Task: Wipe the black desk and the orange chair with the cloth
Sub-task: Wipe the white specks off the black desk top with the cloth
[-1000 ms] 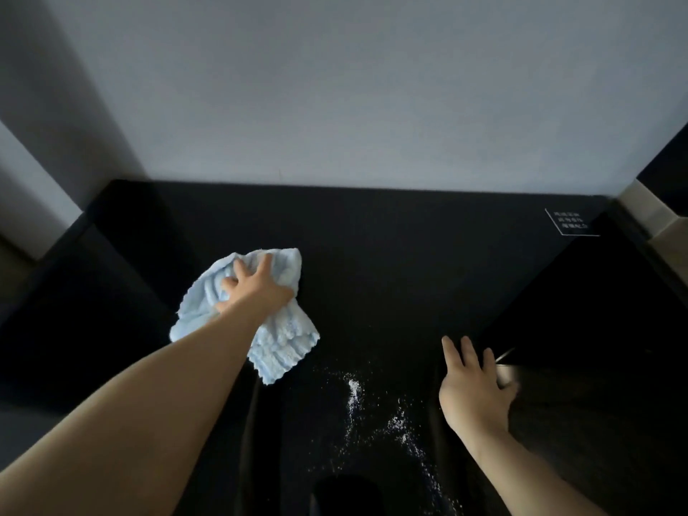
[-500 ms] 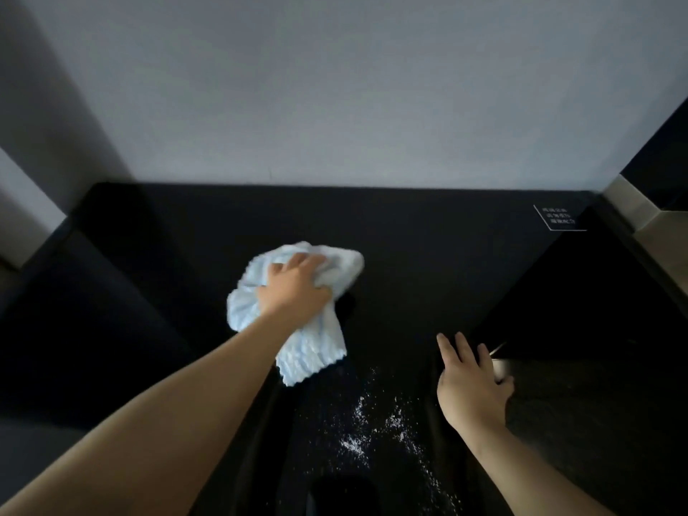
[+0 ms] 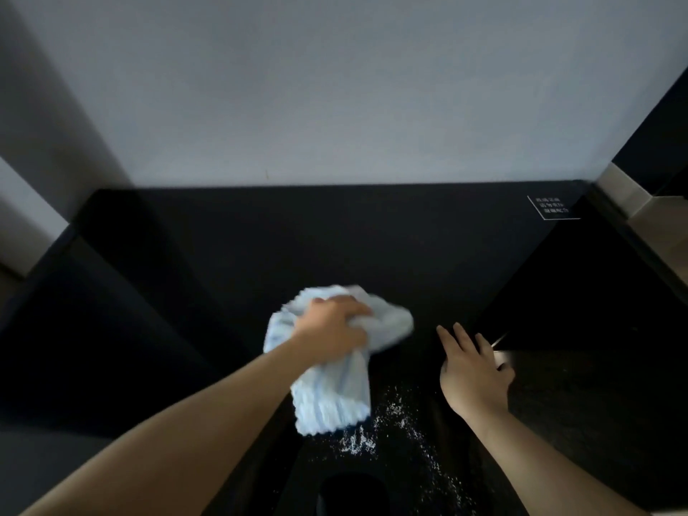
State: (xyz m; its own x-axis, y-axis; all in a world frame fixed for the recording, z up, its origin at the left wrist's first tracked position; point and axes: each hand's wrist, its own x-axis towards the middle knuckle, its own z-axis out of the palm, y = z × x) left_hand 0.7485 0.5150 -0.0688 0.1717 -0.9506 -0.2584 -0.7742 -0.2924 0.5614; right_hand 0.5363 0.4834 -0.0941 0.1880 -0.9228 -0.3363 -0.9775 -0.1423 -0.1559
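Observation:
The black desk (image 3: 335, 236) stretches from the wall towards me. My left hand (image 3: 331, 329) grips a crumpled light blue cloth (image 3: 331, 392) and presses it on the desk near its middle; part of the cloth trails back under my wrist. White powder (image 3: 376, 426) is scattered on the desk just in front of the cloth's trailing end. My right hand (image 3: 474, 370) lies flat on the desk to the right of the cloth, fingers straight, holding nothing. No orange chair shows in this view.
A grey wall (image 3: 335, 87) backs the desk. A small white-printed label (image 3: 553, 207) sits at the desk's far right corner. A small pale object (image 3: 502, 357) lies just right of my right hand. A dark rounded shape (image 3: 353, 493) shows at the bottom.
My left hand has swept the cloth from the left part of the desk to the right and nearer to me, close to the powder. My right hand has stayed flat in place.

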